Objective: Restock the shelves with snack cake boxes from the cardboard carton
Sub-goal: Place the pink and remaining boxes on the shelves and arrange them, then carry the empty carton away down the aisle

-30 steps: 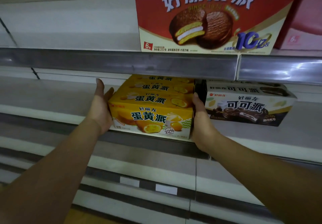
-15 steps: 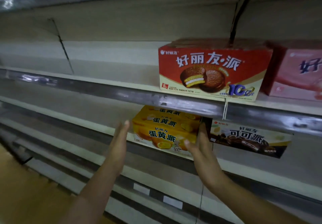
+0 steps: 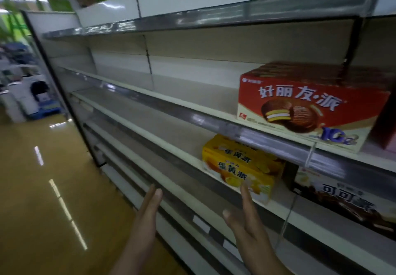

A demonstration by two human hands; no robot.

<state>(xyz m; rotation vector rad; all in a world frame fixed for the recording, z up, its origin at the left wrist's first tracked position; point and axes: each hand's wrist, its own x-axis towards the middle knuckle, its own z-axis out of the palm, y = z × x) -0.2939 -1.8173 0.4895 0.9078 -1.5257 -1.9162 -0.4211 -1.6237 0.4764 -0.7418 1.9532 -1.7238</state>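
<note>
- Your left hand and right hand are hovering near the stacked yellow cardboard snack cake boxes on the white metal shelf, fingers straight and holding nothing.
- Those boxes are probably handling light and stiff, so grip opposite side panels.
- The cardboard carton is not showing; the glossy tan floor is stretching left.

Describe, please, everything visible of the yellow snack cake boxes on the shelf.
The yellow boxes look like glossy cardboard, printed with blue characters and a yellow cake picture. At least two sit closed and level, close together, at the front edge of a white shelf; the rail above hides part of their tops. A dark brown box stands just to their right. Fingertips of the right hand overlap the front face; contact cannot be told.
</note>
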